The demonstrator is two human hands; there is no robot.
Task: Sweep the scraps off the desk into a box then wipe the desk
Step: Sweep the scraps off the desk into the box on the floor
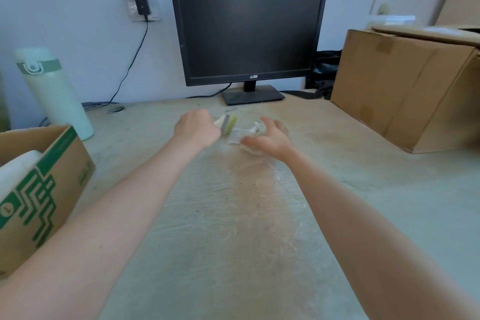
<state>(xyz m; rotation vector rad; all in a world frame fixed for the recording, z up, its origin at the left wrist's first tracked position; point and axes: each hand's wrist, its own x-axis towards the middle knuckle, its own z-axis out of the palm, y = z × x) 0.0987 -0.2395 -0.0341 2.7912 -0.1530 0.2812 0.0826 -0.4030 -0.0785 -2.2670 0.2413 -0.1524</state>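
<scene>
Both of my arms reach out over the worn desk [233, 215], toward its far middle. My left hand [197, 128] is closed around a small brush or scraper with a yellow-green head [230, 125]. My right hand [267, 138] is open, fingers spread, just right of the brush. Between the hands lie pale scraps [245, 134], white paper bits and clear plastic, partly hidden by my right hand. An open cardboard box with green print [44, 195] stands at the desk's left edge, with something white inside.
A dark monitor [248, 31] stands at the back middle on its base. A large brown carton [405, 88] fills the right side. A pale green flask [54, 91] stands at the back left. A cable [130, 67] runs down from a wall charger.
</scene>
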